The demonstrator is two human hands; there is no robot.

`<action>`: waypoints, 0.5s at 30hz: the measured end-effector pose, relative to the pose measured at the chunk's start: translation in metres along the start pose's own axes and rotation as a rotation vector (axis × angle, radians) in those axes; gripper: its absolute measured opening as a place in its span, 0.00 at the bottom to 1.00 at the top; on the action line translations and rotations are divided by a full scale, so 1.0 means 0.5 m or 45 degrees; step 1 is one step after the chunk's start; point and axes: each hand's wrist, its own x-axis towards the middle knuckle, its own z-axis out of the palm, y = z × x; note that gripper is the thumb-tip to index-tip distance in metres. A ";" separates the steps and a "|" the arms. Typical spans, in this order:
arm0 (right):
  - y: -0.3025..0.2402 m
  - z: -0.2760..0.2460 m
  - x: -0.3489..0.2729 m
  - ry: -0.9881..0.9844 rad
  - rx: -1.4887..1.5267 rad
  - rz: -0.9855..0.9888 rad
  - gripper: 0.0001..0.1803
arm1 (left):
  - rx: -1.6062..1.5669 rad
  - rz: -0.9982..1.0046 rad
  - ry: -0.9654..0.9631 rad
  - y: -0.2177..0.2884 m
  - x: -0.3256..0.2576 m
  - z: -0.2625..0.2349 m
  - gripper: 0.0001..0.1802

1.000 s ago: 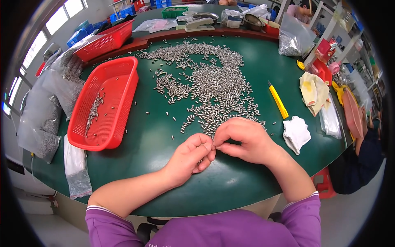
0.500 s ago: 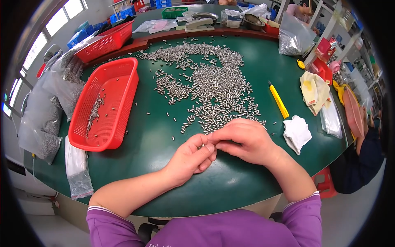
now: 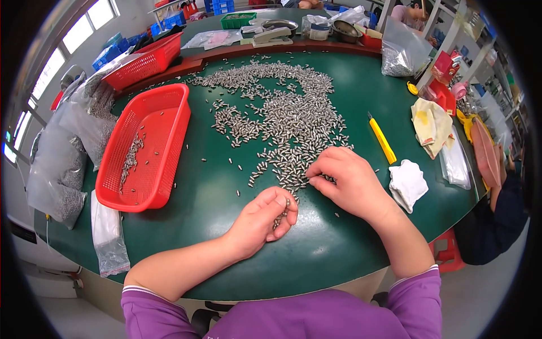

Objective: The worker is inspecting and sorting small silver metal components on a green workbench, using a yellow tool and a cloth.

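Note:
A broad heap of small silvery bullet-shaped metal parts (image 3: pixel 299 116) spreads over the green table. My left hand (image 3: pixel 264 217) is curled around several of these parts, which show between its thumb and fingers, just below the heap's near edge. At the near right side of the heap is my right hand (image 3: pixel 344 178), its thumb and forefinger reaching down among the parts. Whether a part sits between those fingertips is too small to make out. To the left stands a red perforated plastic basket (image 3: pixel 179 135) with a few such parts lying in it.
A yellow utility knife (image 3: pixel 383 138) and a folded white cloth (image 3: pixel 407 183) lie to the right, near a stained glove (image 3: pixel 431 127). Filled clear bags (image 3: pixel 56 175) line the left edge. A brown raised ledge (image 3: pixel 248 48) runs along the back. Another person sits at far right.
My right hand has parted from the left and moved right and slightly up to the heap. My left hand has opened a little, showing the metal parts within it.

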 end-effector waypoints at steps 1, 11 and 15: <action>-0.001 0.001 -0.001 0.002 -0.003 0.001 0.06 | 0.012 0.005 -0.003 0.000 0.000 0.001 0.12; -0.041 -0.004 0.004 -0.002 0.461 -0.127 0.08 | 0.063 0.062 -0.068 -0.004 -0.002 0.000 0.09; 0.002 0.003 0.010 0.207 0.282 -0.054 0.07 | 0.079 0.059 -0.059 -0.010 0.002 -0.004 0.07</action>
